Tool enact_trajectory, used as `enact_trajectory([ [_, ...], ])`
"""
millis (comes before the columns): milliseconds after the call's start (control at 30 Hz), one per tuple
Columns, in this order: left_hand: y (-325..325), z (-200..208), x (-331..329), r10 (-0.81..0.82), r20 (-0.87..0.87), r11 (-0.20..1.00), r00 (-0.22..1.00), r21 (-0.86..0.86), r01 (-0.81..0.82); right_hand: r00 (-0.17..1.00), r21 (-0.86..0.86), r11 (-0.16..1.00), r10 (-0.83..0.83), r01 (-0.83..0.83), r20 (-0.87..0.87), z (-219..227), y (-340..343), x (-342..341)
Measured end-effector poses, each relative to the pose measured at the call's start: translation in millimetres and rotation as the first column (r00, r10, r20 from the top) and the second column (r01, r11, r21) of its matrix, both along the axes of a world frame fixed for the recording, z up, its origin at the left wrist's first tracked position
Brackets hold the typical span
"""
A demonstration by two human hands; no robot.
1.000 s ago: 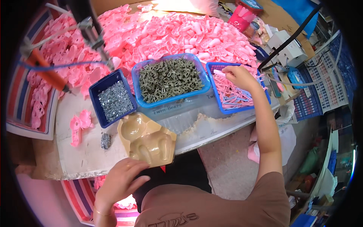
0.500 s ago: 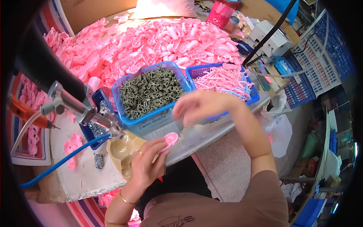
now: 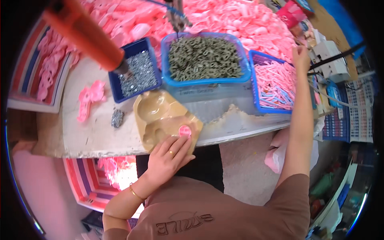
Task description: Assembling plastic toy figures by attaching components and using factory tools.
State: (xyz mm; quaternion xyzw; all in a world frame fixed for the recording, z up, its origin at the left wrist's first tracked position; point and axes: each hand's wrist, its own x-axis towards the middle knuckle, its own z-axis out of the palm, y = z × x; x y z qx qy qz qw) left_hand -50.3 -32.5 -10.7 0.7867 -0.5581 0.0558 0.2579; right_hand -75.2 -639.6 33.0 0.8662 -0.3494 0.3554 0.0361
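Fingers of the left hand lie stretched side by side, thumb apart, their tips touching a small pink piece in the lower right hollow of a tan block. Its rounded end points toward the top of the frame; the rest is covered, so its full long axis cannot be told. The block itself slants from upper left to lower right at the front of the table.

Just beyond it, a dark blue tray contains small silvery metal parts. At upper centre a light blue tub is heaped with grey-green pieces; right of it, a blue basket holds slim pink and pale blue sticks. Near that basket's upper right corner is the right hand, fingers curled; whether they grip anything cannot be told.
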Motion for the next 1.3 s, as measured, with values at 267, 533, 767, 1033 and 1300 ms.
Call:
enact_trajectory([
  [267,3,-9,-6,0.093,-0.119,0.994,0.988,-0.042,-0.099,0.674,0.79,0.16,0.635,-0.592,0.377,50,234,43],
  [533,11,-6,-7,0.073,0.055,0.986,0.996,-0.154,-0.064,0.244,0.836,-0.088,0.935,-0.541,0.257,26,399,50],
  [767,81,-7,42,0.182,0.135,0.952,0.974,-0.274,-0.14,0.0,0.72,0.012,1.0,-0.694,-0.017,-13,430,51],
  [1033,189,-41,167,0.761,0.227,0.634,0.607,-0.066,-0.77,0.129,0.634,0.146,0.989,-0.76,-0.072,8,440,44],
  [1300,139,34,97,0.585,0.289,0.809,0.758,-0.152,-0.567,0.213,0.766,0.001,0.961,-0.643,0.177,1,448,37],
])
